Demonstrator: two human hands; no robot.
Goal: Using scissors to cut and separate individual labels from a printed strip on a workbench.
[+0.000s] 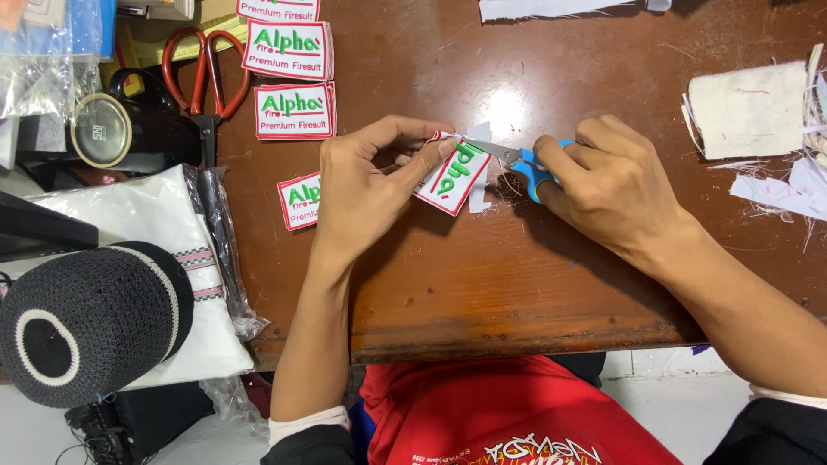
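Note:
My left hand (366,185) pinches a white embroidered patch (454,178) with a red border and green lettering, held tilted just above the brown wooden table (482,284). My right hand (607,185) grips small blue-handled scissors (527,164); their metal blades point left and meet the patch's top edge near my left fingertips. White backing fabric sticks out around the patch. A similar patch (299,200) lies flat on the table, partly hidden by my left hand.
More patches (294,110) lie in a row at the back left, beside large orange-handled scissors (205,77). A black knitted cap (86,319) rests on a bagged white cloth (185,232) at left. Fabric scraps (748,110) lie at the right.

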